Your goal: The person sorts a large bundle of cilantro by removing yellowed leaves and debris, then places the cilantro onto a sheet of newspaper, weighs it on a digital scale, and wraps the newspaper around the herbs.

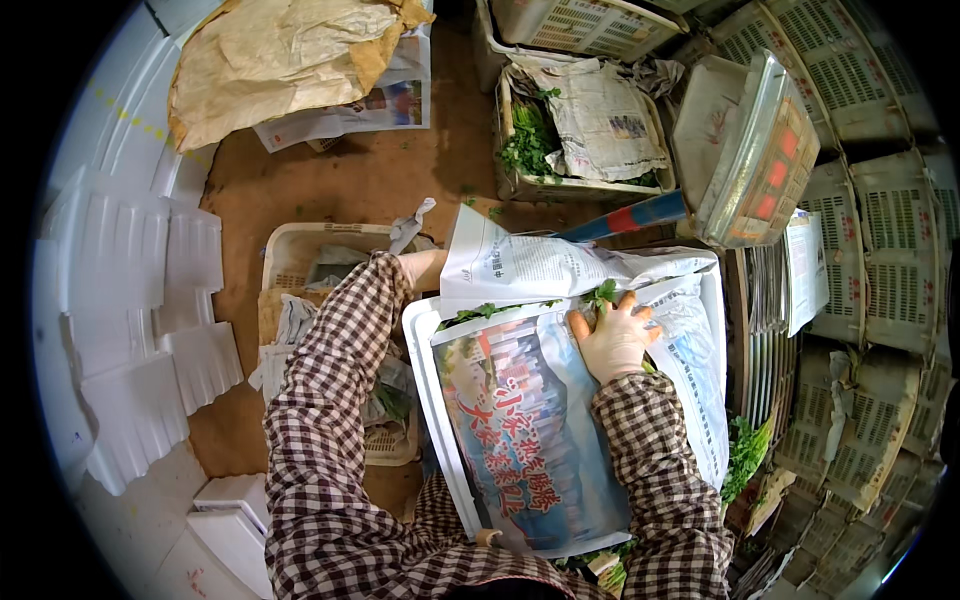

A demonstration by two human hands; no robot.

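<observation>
A white foam box [442, 435] stands before me, covered by colourful printed newspaper sheets [540, 427]. My right hand [615, 337], in a thin glove with orange fingertips, rests with fingers spread on the newspaper and touches a leafy green sprig [602, 294]. My left hand [426, 270] reaches to the box's far left corner; its fingers are hidden behind a raised newspaper sheet [517, 266], so its grip does not show. Green leaves poke out along the paper's far edge, and pale stalks [611, 574] show at the near edge.
A plastic crate [315, 236] with crumpled paper is at left. Beyond lies a crate of leafy greens [525, 142] under newspaper. White foam lids [120, 300] are stacked far left. A newspaper stack [765, 292], a weighing scale [750, 150] and stacked plastic crates [832, 247] stand right.
</observation>
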